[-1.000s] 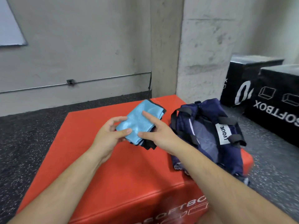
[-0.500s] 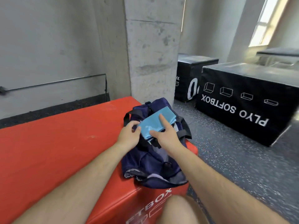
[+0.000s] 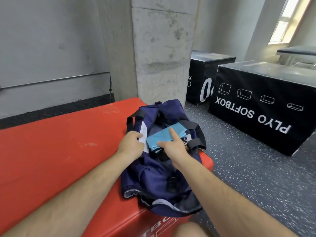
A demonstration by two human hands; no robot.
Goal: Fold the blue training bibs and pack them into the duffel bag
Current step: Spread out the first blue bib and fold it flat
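Sitting on red padded box (image 3: pixel 59 142), navy duffel bag (image 3: pixel 150 177); left hand (image 3: pixel 130 144) gripping its rim, right hand (image 3: pixel 172 147) pinching folded light-blue bib (image 3: pixel 160 135); speckled rubber floor (image 3: pixel 248 177)

Grey wall (image 3: pixel 51 40); concrete pillar (image 3: pixel 162 48); speckled dark floor (image 3: pixel 248 177); red padded box (image 3: pixel 59 151); black softbox (image 3: pixel 265 103); second black box (image 3: pixel 205 69) behind; sunlit window (image 3: pixel 287 19).

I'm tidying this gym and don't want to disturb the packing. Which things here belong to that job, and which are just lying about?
In the job:
- bib, folded, at the bag's opening
- bag, open
- right hand, holding the bib
- left hand, gripping the bag's edge

Just around:
- red box, under the bag
- black boxes
- pillar
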